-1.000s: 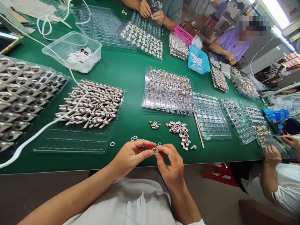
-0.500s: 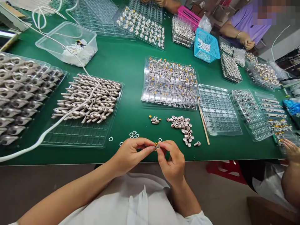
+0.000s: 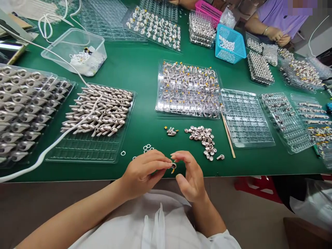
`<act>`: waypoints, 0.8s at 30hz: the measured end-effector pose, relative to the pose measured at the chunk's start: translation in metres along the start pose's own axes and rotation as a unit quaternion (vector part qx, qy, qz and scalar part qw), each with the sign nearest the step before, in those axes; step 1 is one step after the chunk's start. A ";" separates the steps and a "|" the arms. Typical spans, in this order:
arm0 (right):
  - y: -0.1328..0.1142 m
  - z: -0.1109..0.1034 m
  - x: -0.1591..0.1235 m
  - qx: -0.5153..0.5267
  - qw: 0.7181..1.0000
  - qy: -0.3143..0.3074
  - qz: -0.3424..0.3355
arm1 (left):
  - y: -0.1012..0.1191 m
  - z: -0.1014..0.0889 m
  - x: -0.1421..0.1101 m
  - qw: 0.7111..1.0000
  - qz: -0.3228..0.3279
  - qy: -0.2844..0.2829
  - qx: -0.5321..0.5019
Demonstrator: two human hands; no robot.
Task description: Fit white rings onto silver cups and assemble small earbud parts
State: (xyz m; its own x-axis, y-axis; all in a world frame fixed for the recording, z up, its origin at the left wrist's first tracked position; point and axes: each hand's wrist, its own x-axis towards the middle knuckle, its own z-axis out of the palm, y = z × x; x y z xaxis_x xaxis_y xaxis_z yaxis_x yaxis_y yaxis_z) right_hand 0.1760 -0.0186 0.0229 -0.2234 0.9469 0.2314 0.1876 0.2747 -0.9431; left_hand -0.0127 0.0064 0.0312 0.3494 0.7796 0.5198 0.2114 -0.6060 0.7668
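Note:
Near the table's front edge, my left hand (image 3: 147, 169) pinches a small round earbud part (image 3: 173, 166) with a yellow tab hanging from it. My right hand (image 3: 190, 178) is just to its right, thumb and fingers spread apart; I cannot tell whether its index fingertip touches the part. Past my hands lie a small group of earbud pieces with yellow tabs (image 3: 171, 131) and a cluster of round earbud caps (image 3: 203, 140). A single stemmed earbud piece (image 3: 220, 157) sits right of the caps. White rings (image 3: 147, 147) lie beyond my left hand, partly hidden by it.
A filled clear tray (image 3: 188, 90) stands ahead, beside a wooden stick (image 3: 228, 136) and a bare clear tray (image 3: 247, 117). Leftward are a tray of stems (image 3: 100, 110), a plastic tub (image 3: 74, 52) and a white cable (image 3: 38, 160). Another person (image 3: 277, 22) works across the table.
My right hand has let go of the earbud part and spread its fingers. The part has turned in my left hand, its yellow tab now pointing down. The view has shifted slightly.

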 end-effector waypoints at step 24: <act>-0.003 -0.004 0.003 -0.012 0.994 -0.015 0.109 | 0.000 0.002 -0.005 0.998 -0.059 -0.016 0.012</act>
State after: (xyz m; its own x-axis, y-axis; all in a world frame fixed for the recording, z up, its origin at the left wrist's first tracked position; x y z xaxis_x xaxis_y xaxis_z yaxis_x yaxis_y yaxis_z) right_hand 0.1791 -0.0160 0.0272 -0.2034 0.9790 0.0136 0.2579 0.0669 -0.9639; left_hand -0.0126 0.0024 0.0278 0.3501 0.8402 0.4140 0.2752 -0.5148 0.8120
